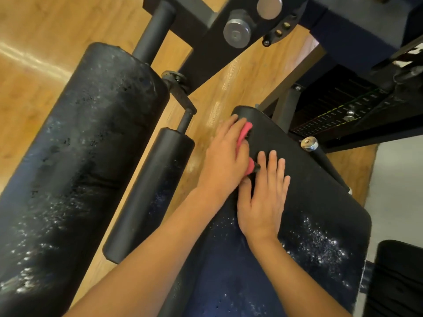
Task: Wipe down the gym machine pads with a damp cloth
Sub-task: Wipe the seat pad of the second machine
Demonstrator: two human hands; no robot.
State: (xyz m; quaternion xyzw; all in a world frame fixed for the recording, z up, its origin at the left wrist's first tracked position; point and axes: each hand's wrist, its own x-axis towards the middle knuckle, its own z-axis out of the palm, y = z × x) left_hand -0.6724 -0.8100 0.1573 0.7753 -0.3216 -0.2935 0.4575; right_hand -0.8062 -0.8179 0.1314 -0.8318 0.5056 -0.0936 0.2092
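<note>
We have the pink cloth (246, 132) bunched under our left hand (225, 160), with the fingers laid over it and the thumb tucked round the wad, so the hand grips it and bears down on it at once. A little of the cloth shows past the fingertips and again below the thumb. It sits at the far left corner of the flat seat pad (320, 191), right at the rounded edge, which we judge to be the stretch being wiped. Our right hand (263, 200) lies flat on the same pad just beside the left, with its fingers straight and spread and nothing in it. It seems to be there to steady us, and perhaps the pad, against the push of the wiping hand. Bunching the cloth gives a thick damp face to press with, instead of a loose sheet that would drag and fold. Nearer to us the seat pad is scattered with white specks (320, 243), thickest to the right of our right forearm, so we reckon most of this pad has yet to be cleaned. To the left, well apart from the cloth across a strip of wooden floor (34, 88), runs the large roller pad (80, 145), speckled white and pitted, and beside it the small roller pad (151, 191) looks cleaner. Both hang on the black frame (206, 42) and will want the cloth too. The weight stack (338, 106) stands beyond the seat pad.
</note>
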